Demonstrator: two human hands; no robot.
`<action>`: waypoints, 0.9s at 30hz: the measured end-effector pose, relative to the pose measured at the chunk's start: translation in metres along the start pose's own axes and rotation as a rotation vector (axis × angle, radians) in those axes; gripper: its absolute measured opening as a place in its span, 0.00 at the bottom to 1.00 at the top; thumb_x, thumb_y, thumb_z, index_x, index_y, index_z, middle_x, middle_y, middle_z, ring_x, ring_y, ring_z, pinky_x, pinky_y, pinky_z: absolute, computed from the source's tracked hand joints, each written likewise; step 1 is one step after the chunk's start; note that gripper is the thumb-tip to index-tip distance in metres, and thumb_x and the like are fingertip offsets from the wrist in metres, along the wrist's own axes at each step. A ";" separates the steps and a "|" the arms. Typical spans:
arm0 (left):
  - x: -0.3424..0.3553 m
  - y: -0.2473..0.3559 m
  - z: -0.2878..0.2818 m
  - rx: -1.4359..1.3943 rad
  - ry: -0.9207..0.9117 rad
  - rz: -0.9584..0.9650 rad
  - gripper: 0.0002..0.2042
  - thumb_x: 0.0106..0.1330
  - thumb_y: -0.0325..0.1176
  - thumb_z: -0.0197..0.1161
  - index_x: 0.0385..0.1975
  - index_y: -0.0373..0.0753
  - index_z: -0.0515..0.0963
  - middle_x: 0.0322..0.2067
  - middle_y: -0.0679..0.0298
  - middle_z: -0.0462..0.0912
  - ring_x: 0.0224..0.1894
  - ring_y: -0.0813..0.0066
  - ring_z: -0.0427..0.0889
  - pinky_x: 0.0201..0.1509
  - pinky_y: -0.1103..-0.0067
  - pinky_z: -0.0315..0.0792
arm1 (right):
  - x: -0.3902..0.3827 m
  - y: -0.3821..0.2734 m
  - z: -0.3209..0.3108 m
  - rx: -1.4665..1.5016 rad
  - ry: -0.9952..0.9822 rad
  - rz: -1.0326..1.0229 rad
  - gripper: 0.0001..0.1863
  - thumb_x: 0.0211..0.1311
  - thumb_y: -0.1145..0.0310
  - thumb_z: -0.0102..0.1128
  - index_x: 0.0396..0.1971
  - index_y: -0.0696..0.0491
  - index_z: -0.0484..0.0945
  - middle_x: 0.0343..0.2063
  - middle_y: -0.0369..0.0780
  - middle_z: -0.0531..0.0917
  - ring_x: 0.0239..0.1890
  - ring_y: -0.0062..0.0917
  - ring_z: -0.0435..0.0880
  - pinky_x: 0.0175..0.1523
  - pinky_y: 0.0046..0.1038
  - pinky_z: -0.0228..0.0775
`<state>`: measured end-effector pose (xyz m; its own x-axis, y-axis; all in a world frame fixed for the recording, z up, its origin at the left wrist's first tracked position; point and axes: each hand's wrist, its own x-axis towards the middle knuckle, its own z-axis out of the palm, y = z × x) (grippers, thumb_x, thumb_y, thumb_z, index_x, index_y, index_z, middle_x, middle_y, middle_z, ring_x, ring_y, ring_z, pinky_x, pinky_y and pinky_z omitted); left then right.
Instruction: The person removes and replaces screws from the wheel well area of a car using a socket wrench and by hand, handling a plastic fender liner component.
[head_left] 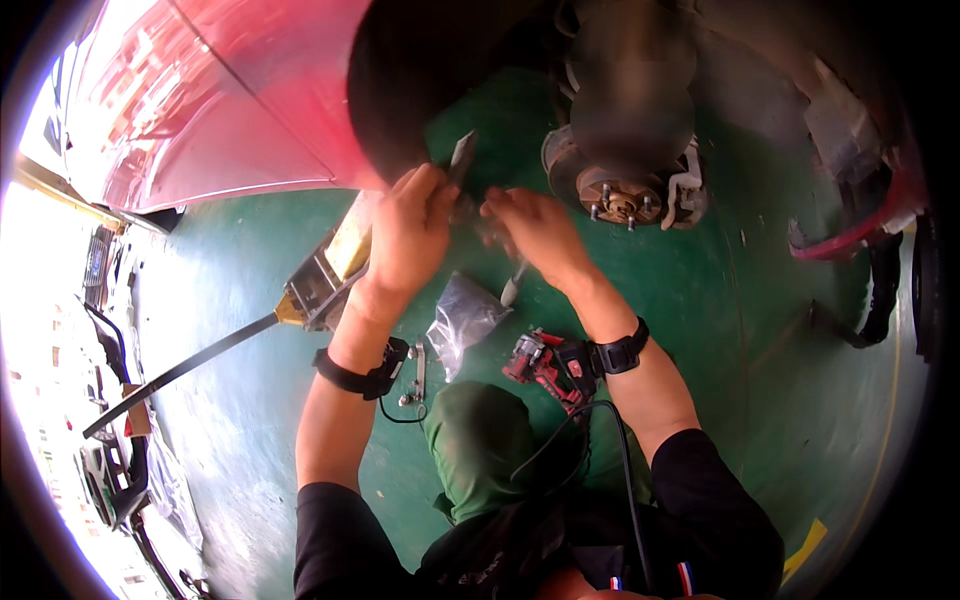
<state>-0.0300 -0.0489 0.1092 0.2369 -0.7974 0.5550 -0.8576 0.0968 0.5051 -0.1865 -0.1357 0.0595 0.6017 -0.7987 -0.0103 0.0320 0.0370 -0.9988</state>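
Note:
Both my hands are raised in front of me, close together, beside the red car's wheel arch. My left hand [408, 232] is closed on a flat grey metallic piece [463, 155] whose pointed end sticks up past the fingers. Just to the right, my right hand [540, 232] has its fingers curled together, slightly blurred; what they grip is hidden. Below that hand shows a slim light-tipped rod [514, 286], and I cannot tell whether it is held. A clear plastic bag [464, 318] lies on the floor beneath my hands.
A rusty brake disc and hub [620, 195] with bare studs is ahead right. Left stands a floor jack [325, 270] with a long handle [185, 372] under the red body panel [240, 110]. A red cordless power tool [545, 365] and a metal link rod [419, 372] lie nearby.

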 end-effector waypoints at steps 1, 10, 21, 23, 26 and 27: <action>-0.001 0.004 0.006 -0.011 -0.011 0.032 0.03 0.63 0.23 0.62 0.30 0.35 0.73 0.26 0.52 0.76 0.27 0.53 0.77 0.30 0.71 0.70 | -0.002 -0.003 0.000 0.096 -0.037 0.073 0.20 0.70 0.55 0.57 0.28 0.58 0.81 0.21 0.37 0.83 0.21 0.19 0.82 0.23 0.23 0.66; -0.013 0.009 0.054 -0.055 0.007 0.023 0.02 0.64 0.22 0.61 0.31 0.34 0.75 0.25 0.54 0.77 0.25 0.60 0.76 0.30 0.73 0.70 | 0.001 0.035 -0.020 -0.233 0.034 -0.247 0.15 0.64 0.60 0.64 0.30 0.59 0.78 0.23 0.41 0.83 0.25 0.24 0.84 0.29 0.29 0.73; -0.015 0.019 0.065 0.001 -0.007 -0.094 0.02 0.63 0.23 0.61 0.30 0.35 0.75 0.25 0.51 0.78 0.28 0.48 0.79 0.32 0.64 0.71 | 0.011 0.070 -0.019 -0.363 0.133 -0.437 0.12 0.57 0.65 0.66 0.32 0.57 0.77 0.26 0.46 0.86 0.28 0.42 0.87 0.34 0.36 0.80; -0.019 0.007 0.062 0.059 -0.016 -0.152 0.02 0.63 0.25 0.61 0.31 0.35 0.75 0.26 0.50 0.79 0.30 0.46 0.79 0.33 0.63 0.72 | 0.003 0.055 -0.016 -0.405 0.184 -0.426 0.11 0.57 0.65 0.66 0.31 0.56 0.77 0.26 0.46 0.86 0.29 0.42 0.87 0.35 0.37 0.80; -0.026 -0.009 0.068 0.150 -0.026 -0.173 0.07 0.65 0.31 0.62 0.29 0.35 0.77 0.21 0.53 0.80 0.21 0.60 0.80 0.26 0.69 0.71 | 0.008 0.055 -0.046 -0.334 0.291 -0.302 0.10 0.56 0.65 0.67 0.30 0.56 0.79 0.24 0.45 0.86 0.29 0.39 0.88 0.35 0.34 0.80; -0.037 -0.029 0.065 0.150 -0.135 -0.255 0.07 0.65 0.31 0.62 0.30 0.34 0.77 0.21 0.53 0.80 0.20 0.60 0.81 0.26 0.70 0.72 | 0.009 0.055 -0.052 -0.281 0.302 -0.224 0.11 0.57 0.64 0.66 0.31 0.57 0.80 0.23 0.43 0.86 0.27 0.32 0.88 0.34 0.31 0.80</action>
<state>-0.0438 -0.0612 0.0314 0.3987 -0.8575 0.3252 -0.8385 -0.1973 0.5080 -0.2208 -0.1720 0.0017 0.3444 -0.9089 0.2350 -0.1082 -0.2871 -0.9518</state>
